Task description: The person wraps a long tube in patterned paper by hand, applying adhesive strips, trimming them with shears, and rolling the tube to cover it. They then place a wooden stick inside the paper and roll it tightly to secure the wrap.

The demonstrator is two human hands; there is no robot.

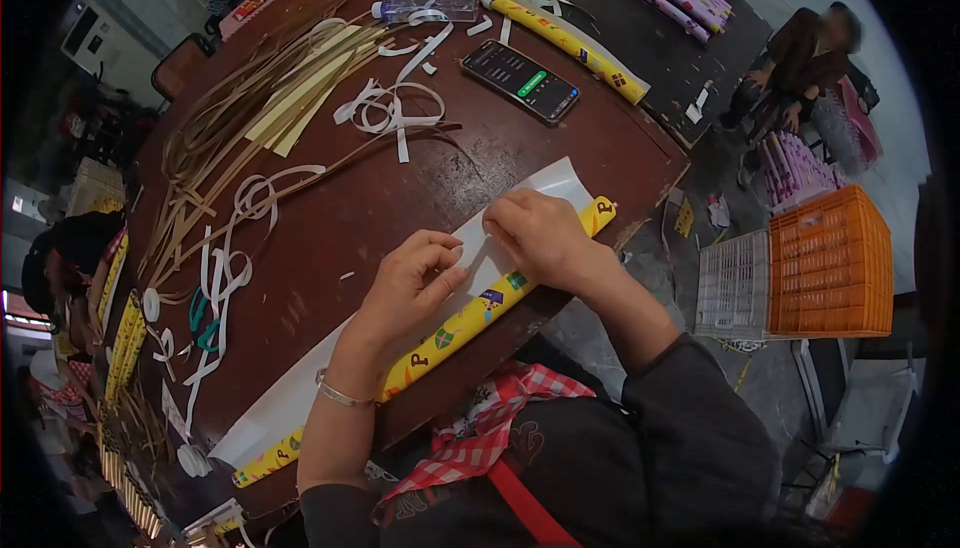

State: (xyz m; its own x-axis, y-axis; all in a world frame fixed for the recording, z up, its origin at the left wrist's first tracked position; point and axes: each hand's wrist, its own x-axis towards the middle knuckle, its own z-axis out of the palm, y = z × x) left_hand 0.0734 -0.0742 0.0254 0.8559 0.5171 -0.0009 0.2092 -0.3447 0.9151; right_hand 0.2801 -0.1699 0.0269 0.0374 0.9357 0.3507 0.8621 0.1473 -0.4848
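A long yellow printed paper roll point(452, 330) lies along the near edge of the dark brown table point(380, 198), with its white underside point(545, 186) spread open on the tabletop. My left hand point(410, 283) pinches the white paper with thumb and fingers. My right hand point(535, 238) presses and pinches the same sheet just to the right, close to the roll's far end. Both hands rest on the paper.
A phone point(520, 80) with a lit screen lies farther back. White paper strips point(385, 108), tan strips point(260, 98), a plastic bottle point(430, 6) and another yellow roll point(545, 28) cover the far side. Green scissors point(203, 320) lie left. An orange crate point(830, 263) and a seated person point(800, 58) are at right.
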